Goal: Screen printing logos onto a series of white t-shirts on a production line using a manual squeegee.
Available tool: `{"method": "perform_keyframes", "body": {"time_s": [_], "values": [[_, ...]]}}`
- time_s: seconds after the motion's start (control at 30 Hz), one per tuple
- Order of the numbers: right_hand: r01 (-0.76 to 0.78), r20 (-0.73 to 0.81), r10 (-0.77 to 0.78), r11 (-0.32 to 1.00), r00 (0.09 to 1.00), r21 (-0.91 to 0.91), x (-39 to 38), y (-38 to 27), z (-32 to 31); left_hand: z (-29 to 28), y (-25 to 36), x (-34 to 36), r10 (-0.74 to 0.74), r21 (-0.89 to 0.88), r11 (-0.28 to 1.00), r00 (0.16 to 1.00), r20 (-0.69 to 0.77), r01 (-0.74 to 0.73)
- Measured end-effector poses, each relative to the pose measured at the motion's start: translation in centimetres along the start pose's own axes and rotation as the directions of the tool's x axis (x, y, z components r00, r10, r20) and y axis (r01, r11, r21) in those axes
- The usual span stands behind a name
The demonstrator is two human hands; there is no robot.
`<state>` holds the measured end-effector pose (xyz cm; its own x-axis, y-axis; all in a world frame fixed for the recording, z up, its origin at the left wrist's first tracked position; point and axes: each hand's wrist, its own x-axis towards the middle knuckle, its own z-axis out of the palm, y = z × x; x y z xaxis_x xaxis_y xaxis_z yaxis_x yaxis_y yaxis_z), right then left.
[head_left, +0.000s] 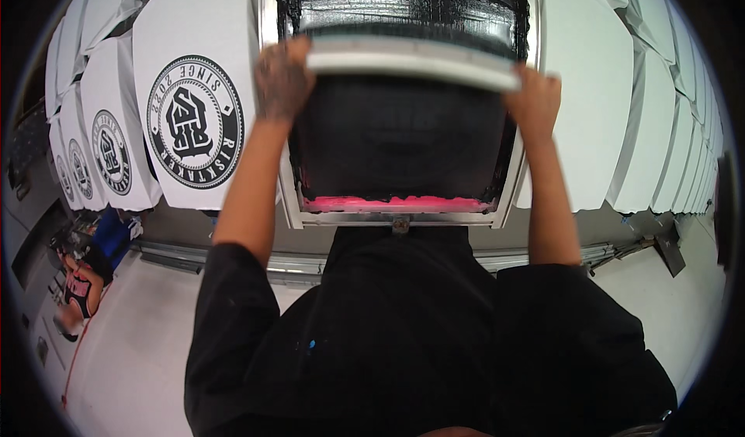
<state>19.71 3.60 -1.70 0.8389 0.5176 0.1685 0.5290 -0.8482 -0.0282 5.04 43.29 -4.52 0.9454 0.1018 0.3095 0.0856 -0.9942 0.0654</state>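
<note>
I'm looking down on a carousel of white platens, three at left showing one round black print each; one framed screen is lying ahead, where my left hand and right hand are clamping one squeegee across its black ink

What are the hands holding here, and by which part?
Both hands grip a long white squeegee across the black-inked printing screen: the left hand holds its left end, the right hand its right end.
</note>
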Motion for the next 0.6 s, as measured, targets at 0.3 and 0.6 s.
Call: {"method": "perform_keyframes", "body": {"time_s": [0.3, 0.6], "values": [[0.015, 0.277, 0.011, 0.996, 0.961, -0.090, 10.1, -0.4, -3.0, 1.0, -7.1, 9.3, 0.138, -0.171, 0.978, 0.987, 0.078, -0.123], [-0.096, 0.285, 0.029, 0.971, 0.958, 0.221, -19.8, -5.3, -7.5, -11.0, 6.4, -20.3, 0.017, -0.179, 0.983, 0.954, 0.299, 0.038]]}}
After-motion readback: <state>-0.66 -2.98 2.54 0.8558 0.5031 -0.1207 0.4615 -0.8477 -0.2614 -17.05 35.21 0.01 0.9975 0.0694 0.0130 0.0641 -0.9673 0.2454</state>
